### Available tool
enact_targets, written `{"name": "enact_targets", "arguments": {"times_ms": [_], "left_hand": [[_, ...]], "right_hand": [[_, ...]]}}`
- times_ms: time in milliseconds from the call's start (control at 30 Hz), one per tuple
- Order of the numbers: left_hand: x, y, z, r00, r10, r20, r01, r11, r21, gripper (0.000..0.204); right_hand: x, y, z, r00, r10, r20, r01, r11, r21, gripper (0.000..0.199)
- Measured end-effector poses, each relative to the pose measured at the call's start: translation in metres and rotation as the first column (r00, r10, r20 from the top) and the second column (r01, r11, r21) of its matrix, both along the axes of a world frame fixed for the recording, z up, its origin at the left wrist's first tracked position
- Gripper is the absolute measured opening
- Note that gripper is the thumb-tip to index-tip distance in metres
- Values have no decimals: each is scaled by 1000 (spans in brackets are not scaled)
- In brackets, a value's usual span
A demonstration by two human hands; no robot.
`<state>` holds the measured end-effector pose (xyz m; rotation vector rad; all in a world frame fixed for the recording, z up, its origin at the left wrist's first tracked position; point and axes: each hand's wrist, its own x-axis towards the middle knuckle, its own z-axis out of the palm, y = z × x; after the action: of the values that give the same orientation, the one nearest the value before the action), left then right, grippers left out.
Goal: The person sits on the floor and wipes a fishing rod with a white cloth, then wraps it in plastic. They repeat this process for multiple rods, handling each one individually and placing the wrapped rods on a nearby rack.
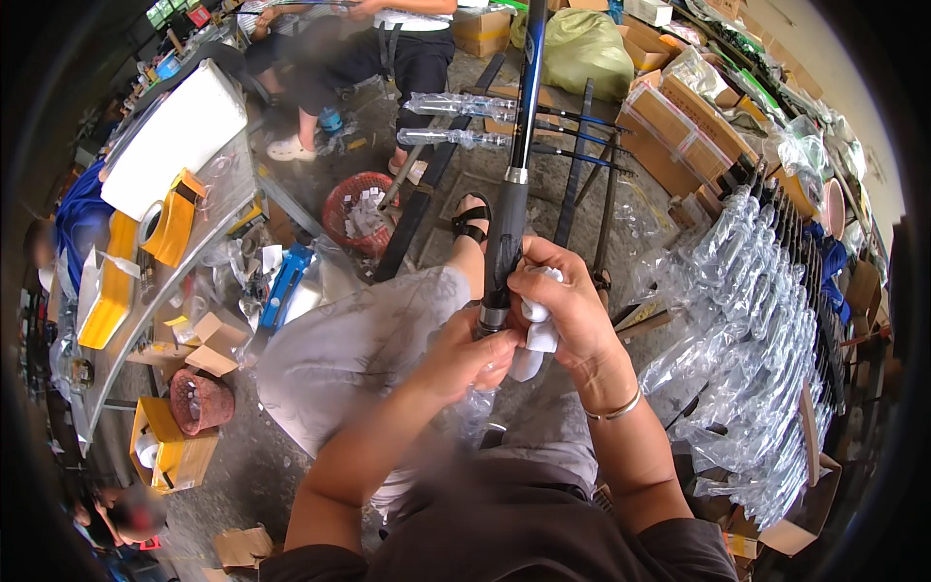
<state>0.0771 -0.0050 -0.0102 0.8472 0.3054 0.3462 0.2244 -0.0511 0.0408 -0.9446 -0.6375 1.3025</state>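
Rod gripped low down, wrapped rods and cartons close in

In the head view, the rod [506, 228] is between the person's hands, above the lap, its blue-black shaft running up and out at the upper edge. The left hand [473, 357] is curled round the lower end by a metal ring [493, 317], some of its fingers hidden. The right hand [570, 296] is narrowed on a white wad [540, 335] — cloth or paper, I cannot tell which — beside the dark grip.

The likeliest trouble is a slip: with the hold so low, a long shaft could swing if the left hand loosens. A tilt forward might knock the two plastic-wrapped rods [454, 138] lying across the dark rails [427, 199], or reach the other person [412, 58] beyond. The wad looks loosely folded and could drop from the pinch, and the clear plastic [473, 415] below the left hand might snag.

To the right, a bank of wrapped rods [742, 339] and stacked cartons [703, 126] limit any sideways swing. To the left, a red basket [333, 215] sits on the floor, and the surface [233, 184] carries yellow tape rolls [176, 228] — its edge hems in that side
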Motion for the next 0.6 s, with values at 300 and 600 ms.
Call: {"name": "enact_targets", "arguments": {"times_ms": [300,600], "left_hand": [[1,-5,1,998,9,-70,-4,998,64,26],[2,-11,-2,993,-15,-117,14,1000,-8,9]], "right_hand": [[1,-2,-6,998,-7,-57,6,1000,-20,13],[3,-8,-3,997,0,-76,-2,1000,-25,16]]}}
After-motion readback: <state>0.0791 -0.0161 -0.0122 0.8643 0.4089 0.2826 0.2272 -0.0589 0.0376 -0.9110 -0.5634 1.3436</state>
